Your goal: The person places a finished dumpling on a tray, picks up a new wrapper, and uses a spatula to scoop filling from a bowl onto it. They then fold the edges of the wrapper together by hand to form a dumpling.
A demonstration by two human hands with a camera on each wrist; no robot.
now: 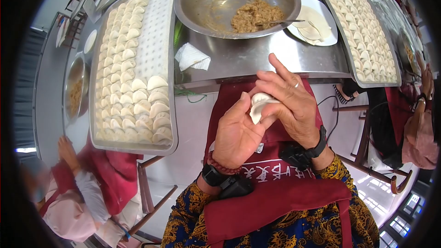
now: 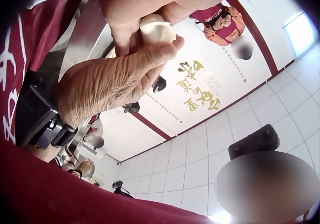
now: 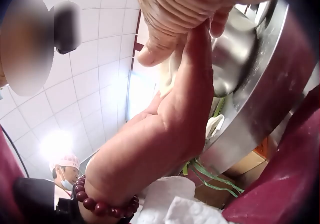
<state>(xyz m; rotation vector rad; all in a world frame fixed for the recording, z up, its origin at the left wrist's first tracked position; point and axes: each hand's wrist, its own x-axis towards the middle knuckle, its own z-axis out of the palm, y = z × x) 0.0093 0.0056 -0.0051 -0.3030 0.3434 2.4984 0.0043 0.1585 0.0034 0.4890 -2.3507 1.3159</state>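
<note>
Between the two hands, in the head view, is a white folded dumpling (image 1: 262, 105) with its lower tip pointing down. My right hand (image 1: 291, 103) pinches it with thumb and fingers from the right; a ring is on one finger. My left hand (image 1: 239, 133) lies palm up beneath, its fingers mostly hidden behind the dumpling and its thumb at the dumpling's left side. The left wrist view shows the dumpling (image 2: 157, 30) beside the left thumb (image 2: 162, 51). In the right wrist view the dumpling (image 3: 171, 71) is partly hidden between the hands.
Ahead stands a steel bowl (image 1: 183, 7) with filling (image 1: 257, 16) and a spoon. Right of it, a plate (image 1: 328, 36) holds wrappers. Trays of dumplings stand left (image 1: 173, 124) and right (image 1: 367, 84). A white cloth (image 1: 192, 57) lies near the table edge. Other people are at both sides.
</note>
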